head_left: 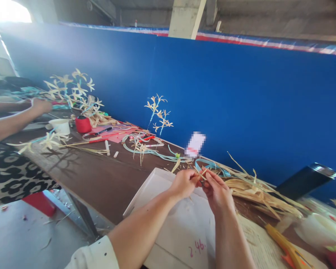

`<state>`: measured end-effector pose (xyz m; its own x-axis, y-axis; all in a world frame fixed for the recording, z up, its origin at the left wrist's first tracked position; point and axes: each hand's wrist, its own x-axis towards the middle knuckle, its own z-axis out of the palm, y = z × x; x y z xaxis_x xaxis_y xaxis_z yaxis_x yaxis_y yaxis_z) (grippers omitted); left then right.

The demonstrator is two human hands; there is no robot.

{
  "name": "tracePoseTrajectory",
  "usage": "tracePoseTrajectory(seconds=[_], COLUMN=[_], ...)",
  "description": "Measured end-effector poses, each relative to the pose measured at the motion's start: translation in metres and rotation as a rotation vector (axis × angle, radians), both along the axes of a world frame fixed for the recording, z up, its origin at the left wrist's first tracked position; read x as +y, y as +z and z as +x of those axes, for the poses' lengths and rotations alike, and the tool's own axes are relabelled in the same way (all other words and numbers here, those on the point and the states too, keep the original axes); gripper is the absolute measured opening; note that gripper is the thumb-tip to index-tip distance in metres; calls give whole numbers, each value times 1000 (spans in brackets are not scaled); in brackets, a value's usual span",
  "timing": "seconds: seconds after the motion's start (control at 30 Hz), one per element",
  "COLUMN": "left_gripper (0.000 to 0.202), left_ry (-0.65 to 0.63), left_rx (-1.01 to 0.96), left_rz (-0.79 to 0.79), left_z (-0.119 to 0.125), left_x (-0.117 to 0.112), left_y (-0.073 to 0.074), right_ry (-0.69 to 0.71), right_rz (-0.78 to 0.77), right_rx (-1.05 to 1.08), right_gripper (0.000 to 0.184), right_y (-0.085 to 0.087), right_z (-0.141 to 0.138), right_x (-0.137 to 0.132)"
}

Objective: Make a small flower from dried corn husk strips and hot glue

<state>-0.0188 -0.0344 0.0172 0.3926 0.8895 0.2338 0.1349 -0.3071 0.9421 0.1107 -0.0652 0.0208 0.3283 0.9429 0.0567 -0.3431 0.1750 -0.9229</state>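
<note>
My left hand (184, 183) and my right hand (217, 190) meet above a white box lid (154, 186) on the brown table (100, 179). Both pinch a thin pale straw strip (203, 173) between their fingertips. The left fingers are curled closed on one end, and the right fingers hold the other end. A pile of dried straw strips (257, 190) lies just beyond my right hand.
Straw flowers (159, 112) stand by the blue wall. A red spool (83, 124), a white cup (60, 126), blue ribbon (154, 153) and pens litter the table. Another person's arm (14, 119) reaches in at left. An orange tool (285, 246) lies at right.
</note>
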Motion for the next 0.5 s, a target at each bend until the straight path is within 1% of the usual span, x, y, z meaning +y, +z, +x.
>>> tracePoseTrajectory(seconds=[0.17, 0.27, 0.4, 0.5], left_gripper=[32, 33, 33, 33], left_ry=[-1, -3, -40, -74], left_rx=[6, 24, 20, 10], left_rz=[0, 11, 18, 21], left_z=[-1, -1, -1, -2], left_x=[-2, -4, -5, -4], left_y=[1, 3, 5, 4], right_ry=[31, 13, -13, 14], right_rz=[8, 2, 20, 29], right_rx=[-18, -23, -22, -11], right_gripper=[30, 27, 25, 28], right_y=[0, -1, -1, -1], right_z=[-2, -1, -2, -2], right_x=[0, 1, 0, 0])
